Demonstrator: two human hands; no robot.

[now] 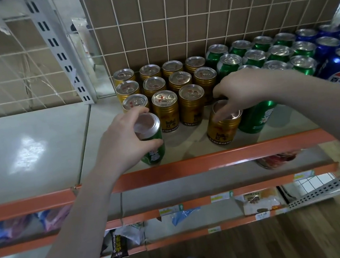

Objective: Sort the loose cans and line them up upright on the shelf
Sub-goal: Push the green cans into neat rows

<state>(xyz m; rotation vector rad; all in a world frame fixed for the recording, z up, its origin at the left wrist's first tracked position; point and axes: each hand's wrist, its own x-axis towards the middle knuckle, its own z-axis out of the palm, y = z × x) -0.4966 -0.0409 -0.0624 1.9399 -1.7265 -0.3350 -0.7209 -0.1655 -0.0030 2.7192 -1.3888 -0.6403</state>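
Observation:
My left hand (121, 141) grips a green can (153, 146) near the shelf's front edge; its silver end faces up. My right hand (243, 89) holds the top rim of a gold can (221, 128), which stands a little tilted in front of the gold rows. Just right of that one, another green can (255, 118) leans under my right wrist. Behind them stand upright rows of gold cans (165, 105), green cans (259, 58) and blue cans (338, 61).
The grey shelf board (27, 146) has an orange front lip (190, 166). A white wire grid (173, 21) backs the shelf, and a slotted upright post (59, 52) stands at the left. Lower shelves hold snack packets (259, 201).

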